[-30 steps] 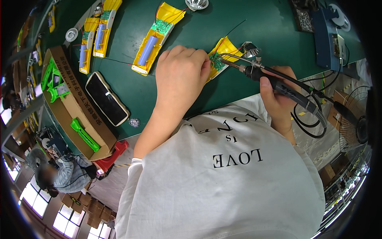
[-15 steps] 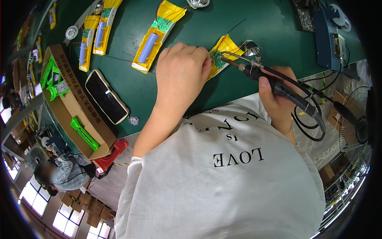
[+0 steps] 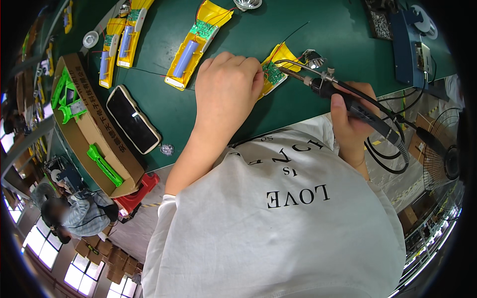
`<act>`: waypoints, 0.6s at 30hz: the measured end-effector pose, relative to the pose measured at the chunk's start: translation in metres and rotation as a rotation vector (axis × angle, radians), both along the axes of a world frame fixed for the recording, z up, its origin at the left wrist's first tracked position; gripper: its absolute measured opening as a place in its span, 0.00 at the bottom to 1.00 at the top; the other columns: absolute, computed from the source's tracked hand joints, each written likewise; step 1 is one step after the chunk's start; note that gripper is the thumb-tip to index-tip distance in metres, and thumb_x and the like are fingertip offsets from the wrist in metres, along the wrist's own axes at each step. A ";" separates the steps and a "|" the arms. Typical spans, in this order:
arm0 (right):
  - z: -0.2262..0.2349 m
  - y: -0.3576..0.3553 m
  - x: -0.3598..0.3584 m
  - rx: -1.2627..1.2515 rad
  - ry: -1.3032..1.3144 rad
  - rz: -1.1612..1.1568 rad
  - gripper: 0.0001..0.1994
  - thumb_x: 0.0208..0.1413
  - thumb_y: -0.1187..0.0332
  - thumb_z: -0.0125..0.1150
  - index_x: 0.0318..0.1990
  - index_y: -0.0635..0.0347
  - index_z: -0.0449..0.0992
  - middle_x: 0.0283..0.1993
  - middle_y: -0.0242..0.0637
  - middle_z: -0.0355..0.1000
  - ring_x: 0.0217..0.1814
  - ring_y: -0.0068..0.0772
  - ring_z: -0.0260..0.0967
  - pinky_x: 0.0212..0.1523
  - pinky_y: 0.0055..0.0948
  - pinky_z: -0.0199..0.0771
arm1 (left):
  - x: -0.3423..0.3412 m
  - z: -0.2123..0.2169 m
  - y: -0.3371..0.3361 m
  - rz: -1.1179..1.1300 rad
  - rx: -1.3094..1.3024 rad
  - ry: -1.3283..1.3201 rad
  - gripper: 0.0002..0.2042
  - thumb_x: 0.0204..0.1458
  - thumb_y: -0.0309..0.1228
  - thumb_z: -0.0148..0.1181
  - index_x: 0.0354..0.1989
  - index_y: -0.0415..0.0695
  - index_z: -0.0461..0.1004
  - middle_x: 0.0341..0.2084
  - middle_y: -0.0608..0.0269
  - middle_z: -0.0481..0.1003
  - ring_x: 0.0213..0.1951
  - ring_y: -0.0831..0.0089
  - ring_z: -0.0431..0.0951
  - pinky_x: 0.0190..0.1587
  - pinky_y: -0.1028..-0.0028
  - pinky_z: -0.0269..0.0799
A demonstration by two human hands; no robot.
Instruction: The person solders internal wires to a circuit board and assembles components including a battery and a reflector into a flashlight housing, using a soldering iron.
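Phone beside cardboard box; fan far right.

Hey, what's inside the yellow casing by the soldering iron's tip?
The yellow casing shows a green circuit board inside. The left hand covers its near end, so whatever sits there can't be seen.

So the left forearm is angled from the near side up toward the far side, leaning right a bit, and the left hand is held back-up, with its fingers curled under so the tips can't really be seen. Over on the right, a bit nearer, the right hand is closed in a loose pen-type grip, with the right thumb pointed far. Only a short bit of bare right forearm is shown, and the hands are held well apart.
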State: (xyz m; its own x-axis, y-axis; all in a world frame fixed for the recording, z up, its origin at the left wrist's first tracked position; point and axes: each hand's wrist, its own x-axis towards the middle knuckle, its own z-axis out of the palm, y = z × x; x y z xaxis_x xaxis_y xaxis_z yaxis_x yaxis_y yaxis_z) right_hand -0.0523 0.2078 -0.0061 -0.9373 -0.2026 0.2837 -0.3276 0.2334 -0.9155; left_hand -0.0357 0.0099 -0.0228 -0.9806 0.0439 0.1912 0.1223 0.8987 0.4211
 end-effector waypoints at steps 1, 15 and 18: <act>-0.001 0.001 0.000 -0.042 -0.009 0.005 0.08 0.40 0.77 0.58 0.31 0.69 0.70 0.30 0.36 0.68 0.29 0.19 0.64 0.30 0.16 0.65 | 0.000 0.000 0.000 0.000 0.000 -0.001 0.02 0.33 0.25 0.58 0.18 0.43 0.71 0.14 0.68 0.70 0.23 0.69 0.69 0.28 0.71 0.64; -0.003 0.006 -0.004 -0.041 0.076 -0.037 0.08 0.40 0.76 0.59 0.31 0.68 0.71 0.29 0.36 0.68 0.28 0.20 0.63 0.29 0.16 0.64 | 0.041 0.012 -0.003 -0.073 0.160 0.064 0.02 0.37 0.28 0.55 0.21 0.45 0.71 0.16 0.64 0.69 0.23 0.69 0.69 0.26 0.71 0.62; -0.004 0.008 -0.005 -0.033 0.057 -0.036 0.09 0.40 0.76 0.58 0.31 0.68 0.70 0.30 0.36 0.68 0.29 0.20 0.64 0.30 0.16 0.64 | 0.075 0.022 -0.012 -0.053 0.246 -0.265 0.03 0.39 0.29 0.54 0.24 0.45 0.72 0.18 0.62 0.71 0.22 0.67 0.70 0.25 0.70 0.63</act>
State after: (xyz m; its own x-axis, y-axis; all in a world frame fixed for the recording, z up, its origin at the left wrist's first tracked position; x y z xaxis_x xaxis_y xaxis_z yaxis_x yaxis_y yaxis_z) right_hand -0.0575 0.2155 -0.0098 -0.9259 -0.1584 0.3429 -0.3714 0.2162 -0.9030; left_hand 0.0396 -0.0026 -0.0011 -0.9951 0.0803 -0.0577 0.0240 0.7622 0.6469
